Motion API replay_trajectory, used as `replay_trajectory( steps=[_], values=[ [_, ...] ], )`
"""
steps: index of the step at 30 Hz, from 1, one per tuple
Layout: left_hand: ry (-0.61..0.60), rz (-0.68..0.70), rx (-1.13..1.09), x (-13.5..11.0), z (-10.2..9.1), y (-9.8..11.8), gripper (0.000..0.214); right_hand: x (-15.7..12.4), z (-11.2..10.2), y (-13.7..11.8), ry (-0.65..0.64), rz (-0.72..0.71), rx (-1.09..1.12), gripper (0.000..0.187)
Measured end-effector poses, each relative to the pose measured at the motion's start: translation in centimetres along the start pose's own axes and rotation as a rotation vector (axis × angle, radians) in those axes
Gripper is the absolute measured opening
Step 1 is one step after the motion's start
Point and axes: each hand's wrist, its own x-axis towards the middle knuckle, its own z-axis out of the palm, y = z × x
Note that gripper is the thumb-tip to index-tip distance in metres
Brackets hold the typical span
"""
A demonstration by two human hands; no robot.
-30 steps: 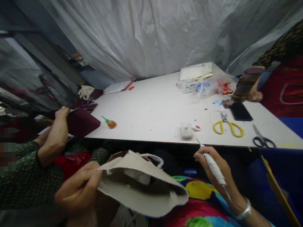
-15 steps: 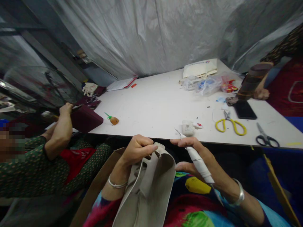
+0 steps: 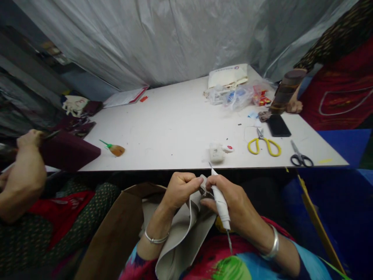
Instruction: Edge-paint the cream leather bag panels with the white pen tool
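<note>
My left hand (image 3: 179,188) is closed, pinching the top edge of a beige cloth bag (image 3: 180,237) that hangs over my lap. My right hand (image 3: 233,202) is closed on a white pen-shaped tool (image 3: 220,202) with a thin metal tip and a cord at its lower end. Its fingers also touch the bag's edge, right beside my left hand. Both hands meet just below the front edge of the white table (image 3: 175,124).
On the table lie yellow scissors (image 3: 264,144), black scissors (image 3: 300,155), a black phone (image 3: 278,125), a small white device (image 3: 217,152), a glue bottle (image 3: 115,148) and plastic packets (image 3: 239,95). One person's arm (image 3: 20,175) is at left; another person's hand (image 3: 293,105) holds a brown cylinder at right.
My left hand rose with the bag from low in my lap to the table edge. My right hand with the tool came left to meet it. The view shifted rightward.
</note>
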Motion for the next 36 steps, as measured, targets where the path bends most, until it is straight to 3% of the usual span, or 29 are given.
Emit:
replay_trajectory(
  steps=[8,15,19,21,23,26,31,33,36],
  values=[
    [0.027,0.003,-0.033,1.3,-0.4,-0.6,0.052,0.6,1.1,2.0,0.046,-0.017,0.055,0.012],
    [0.004,0.057,-0.082,2.0,-1.4,-1.8,0.057,1.7,2.6,3.6,0.108,0.153,0.217,0.012],
    [-0.009,0.162,-0.198,2.3,-2.8,-3.0,0.027,2.8,3.3,4.5,0.128,0.200,0.330,0.013],
    [-0.034,0.208,-0.238,2.6,-3.6,-3.3,0.052,3.3,3.6,4.9,0.125,0.195,0.353,0.011],
    [-0.110,0.221,-0.208,2.8,-4.3,-3.4,0.061,3.8,3.9,5.2,0.109,0.164,0.356,0.008],
    [-0.211,0.181,-0.091,3.2,-5.0,-3.1,0.063,4.2,4.2,5.4,0.064,0.101,0.337,0.004],
    [-0.294,-0.028,-0.013,3.7,-5.3,-2.1,0.036,4.9,4.2,5.0,0.073,0.098,0.210,0.007],
    [-0.300,-0.074,-0.013,4.0,-5.4,-2.0,0.034,5.5,4.3,4.6,0.086,0.116,0.177,0.012],
    [-0.217,-0.056,0.013,4.6,-5.5,-2.4,0.028,6.7,4.6,4.1,0.097,0.145,0.166,0.022]
  ],
)
